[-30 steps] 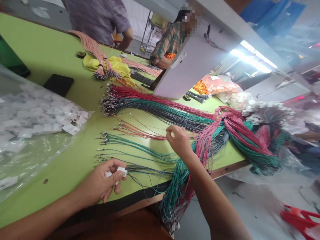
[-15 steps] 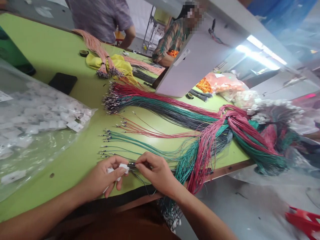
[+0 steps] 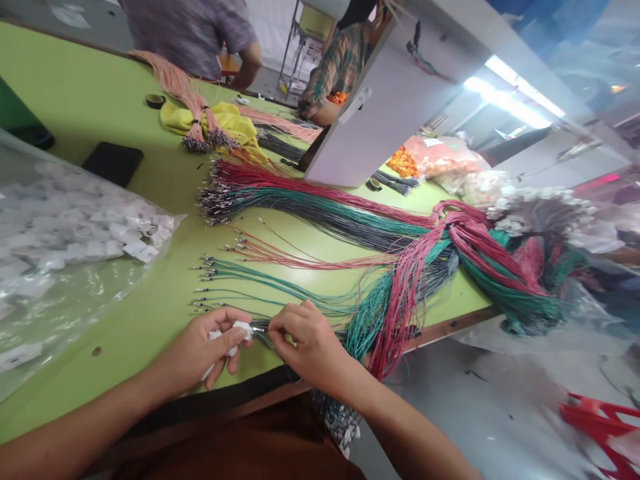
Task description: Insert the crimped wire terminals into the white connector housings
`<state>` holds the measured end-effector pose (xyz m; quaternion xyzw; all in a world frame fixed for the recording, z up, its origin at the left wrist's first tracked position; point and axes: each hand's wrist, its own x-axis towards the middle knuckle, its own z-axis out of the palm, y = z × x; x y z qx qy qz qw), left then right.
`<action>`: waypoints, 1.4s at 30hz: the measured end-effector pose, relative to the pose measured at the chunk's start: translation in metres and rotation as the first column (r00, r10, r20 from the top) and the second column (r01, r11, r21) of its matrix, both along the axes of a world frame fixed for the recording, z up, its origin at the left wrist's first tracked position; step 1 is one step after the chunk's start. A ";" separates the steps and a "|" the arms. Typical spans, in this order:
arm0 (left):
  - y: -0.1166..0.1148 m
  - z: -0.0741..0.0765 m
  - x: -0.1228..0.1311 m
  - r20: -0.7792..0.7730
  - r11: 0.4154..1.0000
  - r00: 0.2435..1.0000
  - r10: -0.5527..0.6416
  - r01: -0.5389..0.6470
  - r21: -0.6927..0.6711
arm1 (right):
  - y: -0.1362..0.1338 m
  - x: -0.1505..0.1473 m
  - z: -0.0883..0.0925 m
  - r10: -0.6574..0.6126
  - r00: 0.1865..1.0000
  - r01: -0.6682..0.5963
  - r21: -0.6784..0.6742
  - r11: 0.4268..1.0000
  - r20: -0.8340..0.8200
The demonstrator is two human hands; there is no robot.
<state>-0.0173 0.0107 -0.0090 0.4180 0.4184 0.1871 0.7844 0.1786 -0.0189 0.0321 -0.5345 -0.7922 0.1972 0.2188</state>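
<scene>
Near the table's front edge, my left hand (image 3: pixel 213 347) is closed around white plastic connector housings (image 3: pixel 243 328). My right hand (image 3: pixel 305 340) pinches a thin wire whose metal terminal (image 3: pixel 260 329) points at the housing in my left fingers; whether its tip is inside I cannot tell. Just beyond my hands lie loose green wires (image 3: pixel 280 283) and red wires (image 3: pixel 300 261), their terminal ends toward the left. Farther back runs a thick bundle of red, green and black wires (image 3: pixel 320 213). More pink-red wires (image 3: pixel 407 293) drape over the front edge.
A clear bag of white housings (image 3: pixel 90 233) covers the table's left side, with a dark phone-like slab (image 3: pixel 114 163) behind it. A grey upright panel (image 3: pixel 370 113) stands at the back. Beyond are a yellow cloth (image 3: pixel 233 123), peach wires (image 3: pixel 175 83) and two people.
My right hand has brought the wire's terminal up to the white housing in my left hand. The whole view has shifted slightly, so the scene sits a little farther left and up.
</scene>
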 end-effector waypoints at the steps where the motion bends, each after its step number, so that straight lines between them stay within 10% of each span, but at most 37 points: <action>1: 0.000 0.000 0.000 -0.004 1.000 1.000 -0.001 0.001 -0.001 | 0.000 0.000 0.000 0.006 1.000 -0.006 0.011 1.000 0.014; 25: 0.000 -0.007 0.000 -0.126 0.990 0.986 -0.108 0.118 0.074 | 0.000 -0.010 -0.009 0.172 0.980 -0.185 0.134 0.974 0.104; 32: -0.002 -0.008 -0.003 -0.064 0.991 0.993 -0.095 0.101 0.088 | -0.003 0.003 -0.002 0.016 0.977 -0.036 -0.089 0.995 -0.213; 34: -0.003 -0.007 -0.006 -0.050 0.986 0.992 -0.112 0.117 0.116 | -0.010 0.027 0.010 0.016 0.907 -0.189 -0.373 0.909 -0.420; 38: -0.005 -0.003 -0.009 -0.124 0.928 0.984 -0.125 0.160 0.337 | -0.029 0.070 0.030 0.067 0.769 -0.612 -0.700 0.369 -0.636; 40: -0.005 0.000 -0.008 -0.157 0.896 0.977 -0.144 0.196 0.399 | -0.034 0.070 0.029 0.094 0.879 -0.447 -0.738 0.505 -0.468; 42: -0.006 0.001 -0.007 -0.192 0.905 0.959 -0.208 0.263 0.334 | -0.032 0.056 0.020 0.072 0.978 -0.166 -0.526 0.834 -0.196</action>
